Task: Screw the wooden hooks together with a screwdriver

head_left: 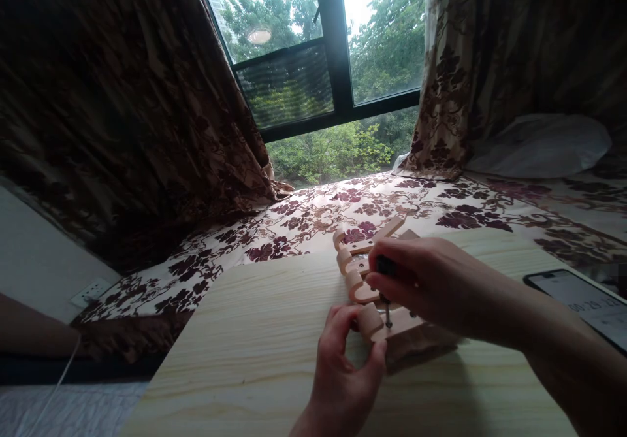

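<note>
A wooden assembly (402, 323) of flat pieces, rounded blocks and screws lies on the pale wooden board. My left hand (343, 365) grips a rounded wooden block (371, 321) at its near left corner, thumb and fingers closed around it. Above the assembly, my right hand (421, 280) is closed on the dark handle of a screwdriver (386, 267). The screwdriver's shaft points down to a screw (388, 323) beside that block. More rounded blocks (353, 285) line the assembly's left side. My right hand hides part of the assembly's far right.
The wooden board (255, 332) rests before a floral cloth (313, 228). A phone (578, 300) showing a timer lies at the right. Behind are a window (337, 45), patterned curtains (122, 97) and a white plastic bag (543, 143). A wall socket (91, 292) is at left.
</note>
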Motion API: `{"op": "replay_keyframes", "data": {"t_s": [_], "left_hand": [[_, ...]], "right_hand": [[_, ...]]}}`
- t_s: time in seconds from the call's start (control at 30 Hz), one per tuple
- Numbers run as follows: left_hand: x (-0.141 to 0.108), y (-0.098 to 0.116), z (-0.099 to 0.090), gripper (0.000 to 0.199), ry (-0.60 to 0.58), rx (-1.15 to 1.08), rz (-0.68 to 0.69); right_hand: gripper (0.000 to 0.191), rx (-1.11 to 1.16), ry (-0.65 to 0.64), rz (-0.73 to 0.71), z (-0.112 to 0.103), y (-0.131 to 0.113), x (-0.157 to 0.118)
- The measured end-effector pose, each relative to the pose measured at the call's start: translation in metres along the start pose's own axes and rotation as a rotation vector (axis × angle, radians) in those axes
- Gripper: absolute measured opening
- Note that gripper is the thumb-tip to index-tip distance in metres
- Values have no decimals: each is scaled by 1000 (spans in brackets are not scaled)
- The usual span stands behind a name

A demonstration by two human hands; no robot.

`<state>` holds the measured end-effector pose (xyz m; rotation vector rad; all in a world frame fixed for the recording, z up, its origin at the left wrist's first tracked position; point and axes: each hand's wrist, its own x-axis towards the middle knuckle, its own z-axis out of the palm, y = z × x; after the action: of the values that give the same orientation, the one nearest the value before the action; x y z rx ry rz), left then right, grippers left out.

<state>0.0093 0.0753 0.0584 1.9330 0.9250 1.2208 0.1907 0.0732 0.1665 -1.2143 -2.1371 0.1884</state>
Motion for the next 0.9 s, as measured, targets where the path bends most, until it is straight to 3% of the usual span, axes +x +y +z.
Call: {"op": "replay_keyframes", "data": {"t_s": [0.13,0.27,0.37,0.57,0.77,0.9], "left_hand": [[0,0,-1,21,1,5,0],[1,0,-1,21,-7,-6,-2],[1,-1,-1,20,-5,-17,1],[1,0,-1,19,-1,-9,-6],[1,2,-1,19,4,-16,-3],[0,1,-1,19,8,-10,11]], "right_hand": [[21,-62,14,89,1,3,2],[8,15,-1,9,1,0,1],[12,46,-16,-29,2,0,2],[19,-105,47,77,1,5,3],[15,5,2,-73,-2,0,1],[18,-93,61,18,2,4,3]]}}
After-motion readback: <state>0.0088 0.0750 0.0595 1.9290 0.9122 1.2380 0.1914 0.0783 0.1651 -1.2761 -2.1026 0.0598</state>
